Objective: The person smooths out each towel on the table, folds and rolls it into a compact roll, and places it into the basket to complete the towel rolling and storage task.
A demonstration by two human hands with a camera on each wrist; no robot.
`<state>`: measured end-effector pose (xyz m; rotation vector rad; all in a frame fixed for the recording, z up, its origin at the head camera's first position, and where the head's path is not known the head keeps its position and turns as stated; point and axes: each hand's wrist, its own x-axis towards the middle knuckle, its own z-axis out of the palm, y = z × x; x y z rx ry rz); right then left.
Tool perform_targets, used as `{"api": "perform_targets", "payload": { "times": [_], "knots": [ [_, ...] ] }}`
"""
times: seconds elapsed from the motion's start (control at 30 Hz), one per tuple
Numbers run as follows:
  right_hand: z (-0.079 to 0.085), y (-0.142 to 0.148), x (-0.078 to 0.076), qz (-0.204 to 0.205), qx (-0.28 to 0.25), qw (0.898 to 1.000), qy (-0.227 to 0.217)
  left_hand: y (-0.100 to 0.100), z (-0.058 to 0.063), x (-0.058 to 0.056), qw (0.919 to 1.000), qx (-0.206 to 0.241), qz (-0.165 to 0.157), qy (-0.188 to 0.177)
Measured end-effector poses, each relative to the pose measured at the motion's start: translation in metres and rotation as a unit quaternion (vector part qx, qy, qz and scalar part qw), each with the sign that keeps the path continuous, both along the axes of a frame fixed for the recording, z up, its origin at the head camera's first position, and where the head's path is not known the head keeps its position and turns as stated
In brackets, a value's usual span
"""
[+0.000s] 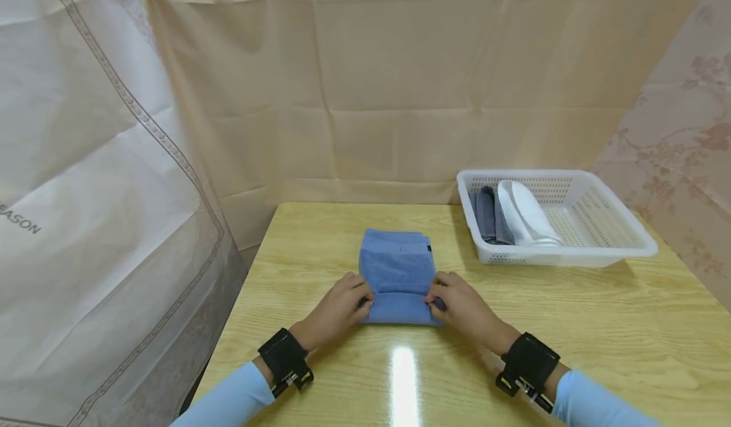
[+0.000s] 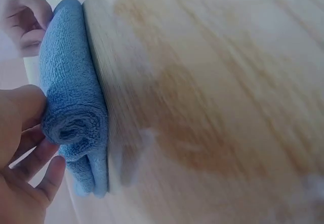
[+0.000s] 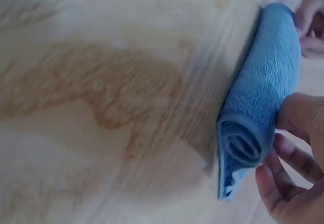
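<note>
A blue towel (image 1: 398, 268) lies on the table with its near edge turned over into a thick roll. My left hand (image 1: 345, 297) grips the left end of that roll, thumb on the near side and fingers bent at the end. At the right end, my right hand (image 1: 457, 300) holds it the same way. Seen from the left wrist, the roll (image 2: 68, 77) shows a spiral end, with flat folded layers under it. The right wrist view shows the coiled other end of the towel (image 3: 263, 67). A small dark tag sits on the towel's right edge.
A white perforated basket (image 1: 622, 224) stands at the back right of the wooden table (image 1: 571, 325). Inside, at its left, are a rolled grey towel (image 1: 487, 214) and a rolled white towel (image 1: 525, 214). Beige cloth (image 1: 400, 84) hangs behind the table.
</note>
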<state>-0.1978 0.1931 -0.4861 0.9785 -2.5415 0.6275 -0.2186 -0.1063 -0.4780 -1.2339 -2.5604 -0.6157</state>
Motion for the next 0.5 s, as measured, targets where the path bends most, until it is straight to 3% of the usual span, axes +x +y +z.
{"api": "perform_targets", "payload": {
  "times": [0.07,0.23,0.5],
  "knots": [
    [0.0,-0.001,0.003,0.018,0.018,0.999,0.041,0.001,0.0,0.0,0.9997,0.001,-0.013,0.019],
    [-0.002,0.001,0.011,0.058,0.032,0.997,0.045,-0.001,-0.002,0.003,0.9976,-0.013,-0.046,0.049],
    [0.001,0.003,0.018,0.048,0.136,0.986,0.082,-0.005,0.001,0.007,0.9964,-0.065,-0.037,0.039]
  ]
}}
